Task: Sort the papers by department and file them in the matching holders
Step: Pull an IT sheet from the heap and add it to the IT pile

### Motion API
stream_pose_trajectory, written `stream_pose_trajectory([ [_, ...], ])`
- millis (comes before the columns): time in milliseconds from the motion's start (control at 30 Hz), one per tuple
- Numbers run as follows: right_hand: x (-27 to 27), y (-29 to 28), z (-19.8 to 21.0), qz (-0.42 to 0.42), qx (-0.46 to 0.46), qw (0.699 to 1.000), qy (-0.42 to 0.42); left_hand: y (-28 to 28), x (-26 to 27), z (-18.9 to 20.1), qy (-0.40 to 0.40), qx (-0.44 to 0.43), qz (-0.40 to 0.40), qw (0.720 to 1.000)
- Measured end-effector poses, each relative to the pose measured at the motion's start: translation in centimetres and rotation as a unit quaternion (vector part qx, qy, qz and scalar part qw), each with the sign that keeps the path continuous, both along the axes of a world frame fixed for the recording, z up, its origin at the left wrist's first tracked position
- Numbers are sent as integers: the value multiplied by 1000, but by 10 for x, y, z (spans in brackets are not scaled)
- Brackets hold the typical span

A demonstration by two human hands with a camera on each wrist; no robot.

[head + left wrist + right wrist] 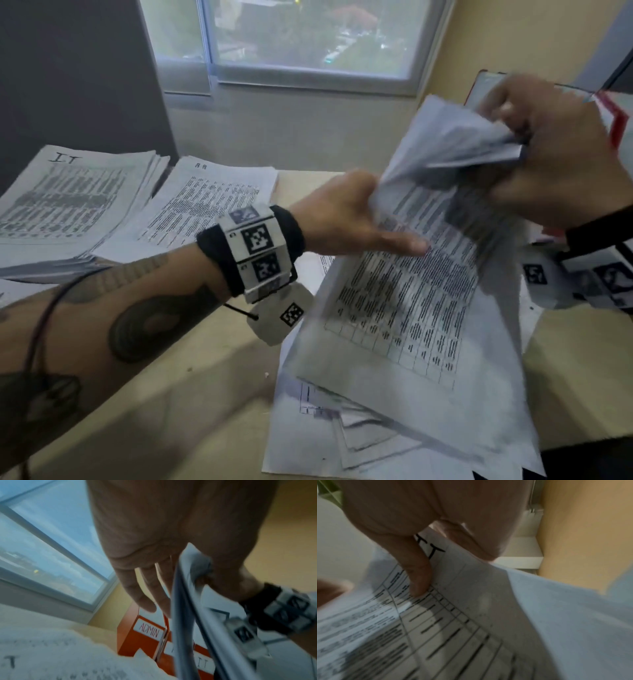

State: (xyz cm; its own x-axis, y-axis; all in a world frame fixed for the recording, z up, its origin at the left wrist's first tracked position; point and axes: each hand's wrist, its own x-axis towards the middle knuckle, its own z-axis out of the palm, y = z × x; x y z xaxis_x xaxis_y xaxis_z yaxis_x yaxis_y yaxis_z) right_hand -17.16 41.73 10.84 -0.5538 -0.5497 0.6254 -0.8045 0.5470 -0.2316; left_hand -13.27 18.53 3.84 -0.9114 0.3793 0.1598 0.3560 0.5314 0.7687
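Observation:
A printed sheet with a table on it hangs tilted over the desk between both hands. The right wrist view shows handwritten "IT" at the top of the sheet. My left hand pinches its left edge, thumb lying across the print. My right hand grips the crumpled top corner, thumb pressed on the table. On the left lie a pile marked IT and a second pile. Orange holders labelled ADMIN and IT stand beyond the hands.
More loose sheets lie on the tan desk under the held one. Part of a red holder shows at the far right edge. A window and a yellow wall are behind the desk.

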Motion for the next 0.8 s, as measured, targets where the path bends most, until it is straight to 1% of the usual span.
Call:
stream_pose_trajectory([
  [33, -2, -3, 6, 4, -26, 1000, 3, 3, -1, -3, 2, 4, 32, 999],
  [100, -9, -3, 13, -9, -81, 996, 36, 5, -5, -1, 14, 62, 119, 991],
  [133, -17, 5, 12, -27, -118, 992, 34, 2, -5, 3, 33, 89, 159, 983],
  [167, -25, 16, 7, -61, -170, 984, 2, -2, -6, 8, 53, 120, 185, 974],
  [200, -30, 28, 1, -113, -227, 966, -50, -6, -7, 13, 73, 159, 192, 966],
  [233, -31, 36, -6, -159, -289, 939, -96, -11, -9, 19, 101, 199, 184, 957],
  [267, -33, 42, -15, -160, -358, 913, -115, -15, -10, 24, 132, 235, 176, 947],
  [300, -32, 45, -22, -133, -419, 888, -135, -16, -12, 28, 154, 274, 174, 933],
  [333, -27, 43, -28, -92, -464, 864, -174, -16, -12, 32, 160, 308, 176, 921],
  [367, -23, 38, -31, -48, -493, 843, -210, -14, -11, 37, 160, 334, 175, 912],
  [400, -17, 29, -31, -23, -495, 837, -231, -11, -12, 41, 157, 349, 167, 908],
  [433, -14, 20, -31, -12, -484, 844, -231, -7, -12, 45, 158, 350, 160, 909],
  [500, -8, 6, -24, -3, -461, 870, -173, 4, -12, 53, 169, 334, 158, 914],
  [567, -9, 0, -18, 1, -469, 871, -142, 10, -12, 59, 184, 336, 169, 908],
  [633, -10, -2, -20, 11, -472, 868, -154, 11, -11, 59, 174, 361, 177, 899],
  [700, -7, -2, -38, -5, -461, 868, -183, 7, -10, 43, 132, 382, 179, 897],
  [800, -2, 1, -75, -40, -426, 877, -221, 2, -8, 1, 53, 372, 208, 903],
])
